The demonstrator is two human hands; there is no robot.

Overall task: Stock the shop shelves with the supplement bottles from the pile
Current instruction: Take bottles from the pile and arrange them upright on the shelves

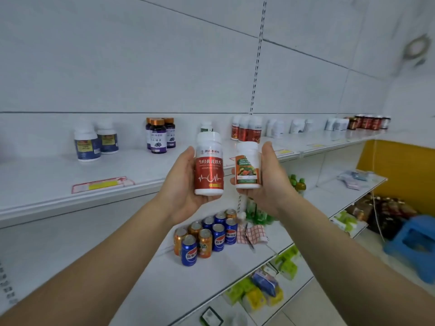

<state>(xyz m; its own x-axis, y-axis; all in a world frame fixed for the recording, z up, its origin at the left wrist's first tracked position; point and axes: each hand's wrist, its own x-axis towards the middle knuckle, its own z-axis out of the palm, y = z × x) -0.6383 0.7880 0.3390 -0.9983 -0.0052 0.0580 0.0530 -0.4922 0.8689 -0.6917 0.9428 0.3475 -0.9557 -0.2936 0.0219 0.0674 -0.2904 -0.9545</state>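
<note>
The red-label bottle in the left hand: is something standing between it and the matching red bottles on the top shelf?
Nothing visible blocks it. The red-label bottle is held in the left hand, the matching group stands behind it, with bare shelf in front.

White tiled wall (141, 55), yellow wall (400, 165) rt, blue stool (414, 243).

Two bare forearms come in from the bottom of the view, no sleeves, no watch, no bands or bracelets seen at either wrist. Left hand (186, 182) is ungloved, no ring on the parts that show; thumb is slim with a short, plain nail. Right hand (270, 180) is likewise ungloved, no ring visible, nail short and unpainted. Forearms are smooth, without marks or tattoos. Upper arms and any clothing lie outside the view.
</note>
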